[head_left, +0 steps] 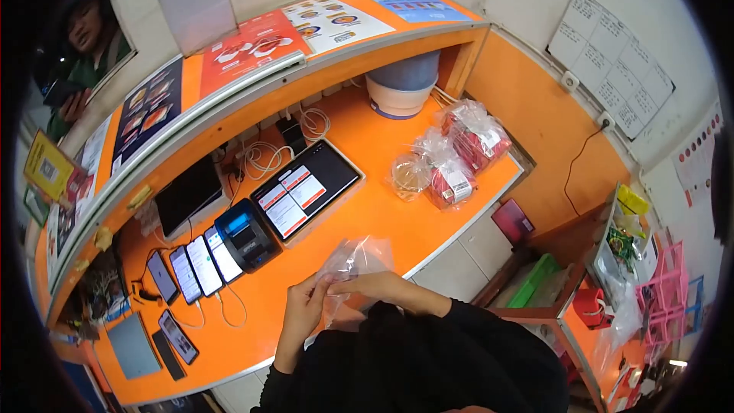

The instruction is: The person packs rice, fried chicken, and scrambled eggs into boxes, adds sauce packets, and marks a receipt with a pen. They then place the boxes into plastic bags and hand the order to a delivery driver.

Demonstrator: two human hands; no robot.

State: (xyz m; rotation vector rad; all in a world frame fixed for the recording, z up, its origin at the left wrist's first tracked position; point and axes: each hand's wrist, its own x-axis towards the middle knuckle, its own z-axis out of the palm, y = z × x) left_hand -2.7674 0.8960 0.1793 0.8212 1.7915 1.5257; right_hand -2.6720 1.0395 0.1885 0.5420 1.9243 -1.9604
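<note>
A clear plastic bag (361, 254) is bunched up at the front edge of the orange counter, close to my body. My left hand (303, 307) pinches its left side, fingers closed. From the right, my right hand (368, 286) reaches across and grips the same bag, with its fingertips partly hidden by the film. Both hands nearly touch each other. Just beyond them lies a tablet (307, 190) with a lit screen. Farther right on the counter, red packages (475, 138) sit in clear bags, beside a bagged round container (410, 174).
A black receipt printer (246, 235) and several phones (202, 264) with cables stand left of my hands. A bucket (403, 86) is at the back. A raised shelf (252, 53) borders the far side; a person (90, 53) is beyond it. Cluttered shelving (612, 291) stands at right.
</note>
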